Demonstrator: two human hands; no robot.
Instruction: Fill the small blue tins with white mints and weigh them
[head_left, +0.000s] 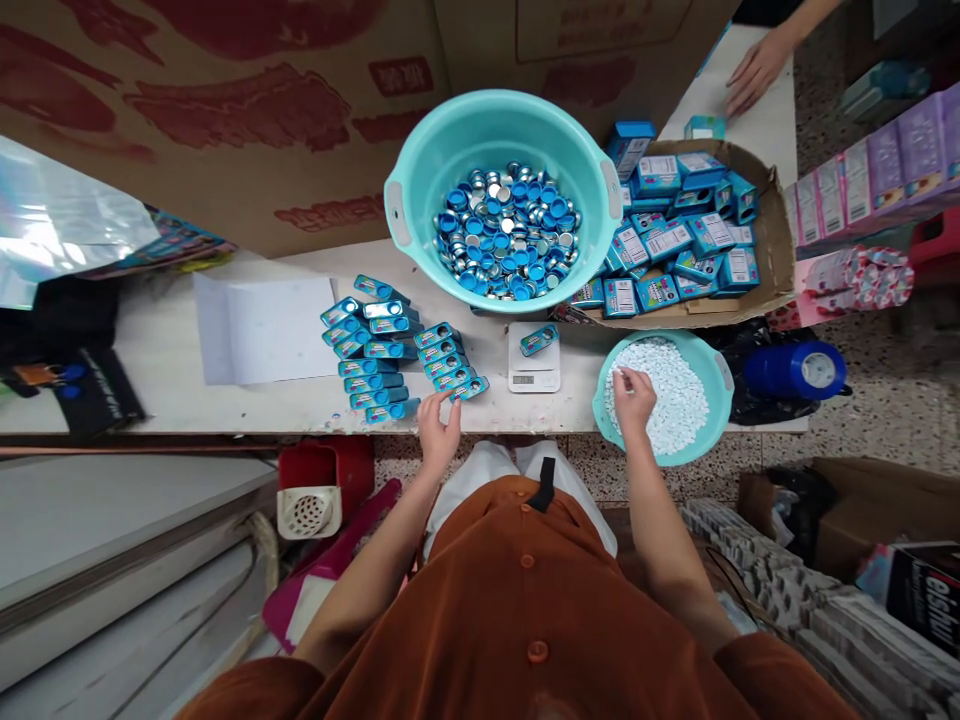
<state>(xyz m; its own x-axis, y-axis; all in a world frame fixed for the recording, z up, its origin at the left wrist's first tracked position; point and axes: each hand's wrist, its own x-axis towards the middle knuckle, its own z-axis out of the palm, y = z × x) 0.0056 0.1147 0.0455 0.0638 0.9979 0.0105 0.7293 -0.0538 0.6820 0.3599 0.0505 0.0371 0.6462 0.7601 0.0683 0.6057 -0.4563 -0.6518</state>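
My left hand [439,430] is at the table's front edge, thumb apart from the fingers. Its fingertips are at the near end of a short row of blue tins [448,364]; whether they touch the nearest tin I cannot tell. My right hand [635,398] is over a small turquoise basin [724,408] full of white tablets [679,395], fingers pinched together, what is between them too small to make out. Between the hands a white kitchen scale [534,384] carries one blue tin [538,340], its display lit. More blue tins [373,368] stand packed in rows further left.
A large turquoise tub [412,165] holds many blue-and-silver caps [510,235]. Behind it stands a big cardboard carton [247,190]. A cut-down carton [780,235] holds blue boxes [667,240]. White paper [262,330] lies left. Another person's hand [759,70] rests at the far right. Blue tape [787,370] sits right.
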